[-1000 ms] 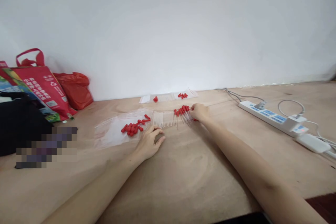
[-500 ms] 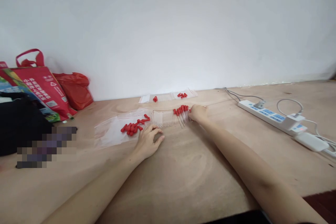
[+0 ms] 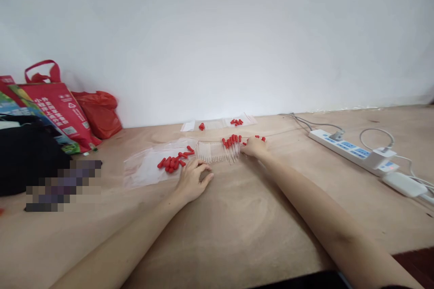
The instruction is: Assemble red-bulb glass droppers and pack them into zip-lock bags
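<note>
A row of clear glass dropper tubes (image 3: 210, 153) lies side by side on the wooden table. At its right end several droppers with red rubber bulbs (image 3: 232, 141) lie at a slant. My right hand (image 3: 255, 147) is at that end, its fingers closed on a dropper whose red bulb shows by the fingertips; its tube is hidden. More red bulbs peek out behind this hand. My left hand (image 3: 194, 179) rests on the table below the left end of the row, fingers curved and apart, holding nothing. Beside it, loose red bulbs (image 3: 172, 162) lie on a clear plastic bag (image 3: 140, 172).
Near the wall lies another clear bag (image 3: 214, 124) with tubes and red bulbs. A white power strip (image 3: 339, 144) with plugs and cables sits at right. A red shopping bag (image 3: 64, 108), a red plastic bag (image 3: 100, 115) and a black bag (image 3: 30, 160) stand at left.
My right hand has moved slightly left and down, uncovering red bulbs behind it. The bulbed droppers have shifted left against the bare tubes. My left hand stays in place.
</note>
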`<state>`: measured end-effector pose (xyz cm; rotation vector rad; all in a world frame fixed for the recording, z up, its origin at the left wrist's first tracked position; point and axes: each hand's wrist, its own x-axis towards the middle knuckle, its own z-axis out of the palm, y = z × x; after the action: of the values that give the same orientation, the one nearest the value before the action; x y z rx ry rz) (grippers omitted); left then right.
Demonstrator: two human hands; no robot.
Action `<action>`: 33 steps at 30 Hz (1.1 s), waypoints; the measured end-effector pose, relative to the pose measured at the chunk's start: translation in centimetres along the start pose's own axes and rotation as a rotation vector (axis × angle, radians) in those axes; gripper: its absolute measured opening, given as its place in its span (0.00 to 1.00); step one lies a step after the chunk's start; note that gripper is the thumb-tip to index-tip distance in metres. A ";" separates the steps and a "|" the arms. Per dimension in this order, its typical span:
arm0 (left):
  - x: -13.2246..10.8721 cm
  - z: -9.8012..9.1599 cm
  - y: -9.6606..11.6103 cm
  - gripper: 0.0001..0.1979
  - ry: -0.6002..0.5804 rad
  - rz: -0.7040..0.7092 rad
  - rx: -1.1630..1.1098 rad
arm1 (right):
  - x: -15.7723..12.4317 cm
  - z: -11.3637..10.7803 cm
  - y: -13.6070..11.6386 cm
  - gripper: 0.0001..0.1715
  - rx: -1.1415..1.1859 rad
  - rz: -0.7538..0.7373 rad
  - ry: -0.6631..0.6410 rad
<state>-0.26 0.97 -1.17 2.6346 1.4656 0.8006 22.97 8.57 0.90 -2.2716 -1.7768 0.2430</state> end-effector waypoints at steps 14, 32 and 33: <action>0.6 -1.7 -1.7 0.06 0.125 -0.178 0.186 | -1.5 -2.1 2.3 0.16 0.145 -0.108 0.034; 9.4 -3.8 -9.1 0.05 -0.262 0.017 0.306 | -5.9 2.5 4.6 0.04 0.401 -0.805 0.302; 9.5 -4.1 -9.4 0.05 -0.251 0.014 0.298 | -5.8 2.6 4.6 0.04 0.424 -0.817 0.294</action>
<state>-5.41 12.85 3.95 2.8223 1.6039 0.2518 25.10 2.13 -3.01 -1.1126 -2.0635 0.1003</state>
